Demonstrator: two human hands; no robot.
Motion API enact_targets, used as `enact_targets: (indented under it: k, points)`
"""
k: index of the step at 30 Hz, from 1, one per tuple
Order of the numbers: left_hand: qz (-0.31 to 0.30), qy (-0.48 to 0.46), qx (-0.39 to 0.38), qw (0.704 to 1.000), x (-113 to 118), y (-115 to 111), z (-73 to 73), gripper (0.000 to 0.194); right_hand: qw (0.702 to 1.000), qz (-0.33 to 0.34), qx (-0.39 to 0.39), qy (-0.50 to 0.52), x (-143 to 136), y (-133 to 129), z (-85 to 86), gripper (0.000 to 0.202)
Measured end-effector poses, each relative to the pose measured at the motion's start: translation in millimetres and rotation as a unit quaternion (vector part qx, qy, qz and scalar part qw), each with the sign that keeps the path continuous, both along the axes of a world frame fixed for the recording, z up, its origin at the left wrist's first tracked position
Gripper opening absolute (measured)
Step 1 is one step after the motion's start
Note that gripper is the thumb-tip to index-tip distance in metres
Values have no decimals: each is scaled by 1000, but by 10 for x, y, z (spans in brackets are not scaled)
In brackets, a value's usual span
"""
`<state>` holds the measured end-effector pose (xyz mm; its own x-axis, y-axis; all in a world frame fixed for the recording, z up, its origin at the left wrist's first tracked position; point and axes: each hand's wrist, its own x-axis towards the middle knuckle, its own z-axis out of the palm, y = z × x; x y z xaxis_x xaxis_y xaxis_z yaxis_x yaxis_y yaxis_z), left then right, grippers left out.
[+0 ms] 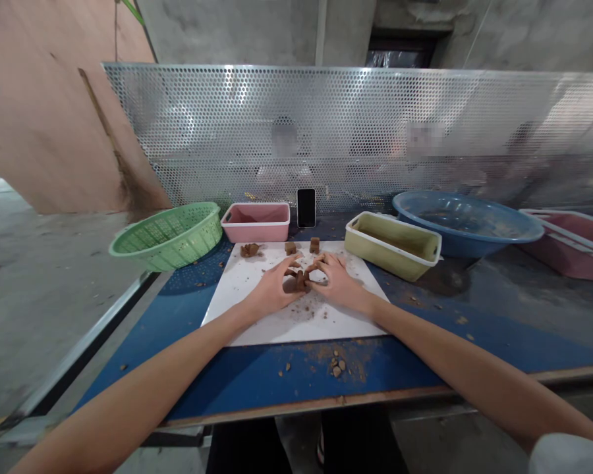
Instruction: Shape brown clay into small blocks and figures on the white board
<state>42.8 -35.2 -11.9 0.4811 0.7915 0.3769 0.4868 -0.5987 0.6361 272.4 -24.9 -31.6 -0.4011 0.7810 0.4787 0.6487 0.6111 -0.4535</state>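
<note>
Near the middle of a white board (pixel 267 329), a brown clay piece (pixel 300 281) is between my two hands. My left hand (pixel 273 288) curves round its left side, with thumb and fingertips on it. From the right, my right hand (pixel 338 282) pinches the same piece with thumb and fingers. Behind them stand two small brown clay blocks, a left one (pixel 290 248) and a right one (pixel 315 245). A rough clay lump (pixel 250 250) lies at the board's back left corner. Crumbs are scattered over the board.
Around the board on the blue table (pixel 202 388) stand a green basket (pixel 178 237), a pink bin (pixel 257 230), an upright phone (pixel 306 208), a yellow-green bin (pixel 393 253), a blue basin (pixel 469 243) and another pink bin (pixel 568 247). Behind rises a perforated metal panel (pixel 336 131).
</note>
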Motion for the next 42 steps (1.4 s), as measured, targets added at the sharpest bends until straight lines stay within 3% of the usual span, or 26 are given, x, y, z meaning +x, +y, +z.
enact_targets:
  k: [6, 18, 24, 29, 35, 42]
  points:
    - [-20, 41, 26, 999, -53, 32, 46, 82, 1000, 16, -20, -10, -6, -28, 26, 18]
    - [-98, 198, 80, 972, -61, 100, 439, 83, 998, 32, -33, -30, 33, -42, 92, 24]
    - [-138, 382, 164, 899, 124, 119, 716, 85, 999, -41, -19, -10, 200, 83, 105, 25]
    - [-179, 440, 212, 854, 327, 157, 764, 90, 996, -89, -6, 14, 335, 231, 75, 25]
    - [-210, 431, 200, 854, 508, 186, 755, 86, 993, -107, 7, 48, 474, 364, 37, 29]
    - [-222, 343, 102, 907, 570, 216, 700, 98, 988, -135, 19, 76, 584, 468, 24, 31]
